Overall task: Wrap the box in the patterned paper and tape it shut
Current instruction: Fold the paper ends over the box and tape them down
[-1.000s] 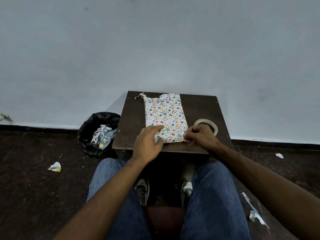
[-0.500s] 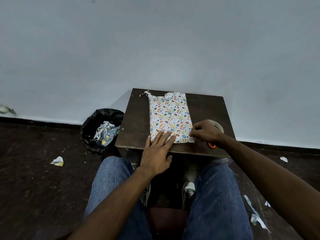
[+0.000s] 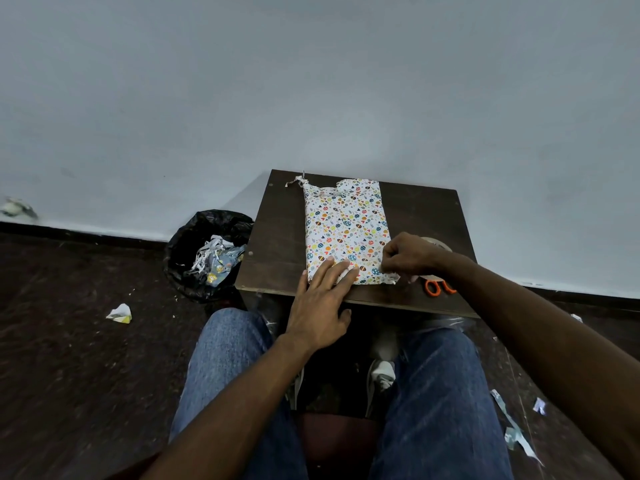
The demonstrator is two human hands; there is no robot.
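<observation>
On the small dark table (image 3: 277, 237), lengthwise down its middle, lies the box (image 3: 344, 230), wrapped in white paper (image 3: 325, 216) printed with small coloured eggs and hearts; far end ragged, a torn strip sticking out toward the far left corner; near end close to the near edge, paper crumpled at its right corner. Left hand (image 3: 320, 299) flat, fingers straight and spread, pressing the near left part of the box; right hand (image 3: 410, 256) curled, fingertips pinching the paper at the near right corner. Roll of tape (image 3: 438, 243) behind the right hand, mostly hidden; orange scissors (image 3: 438, 287) near the right edge, partly under the forearm. Black bin (image 3: 207, 252) with paper scraps on the floor left of the table; crumpled scrap (image 3: 120, 313) further left.
</observation>
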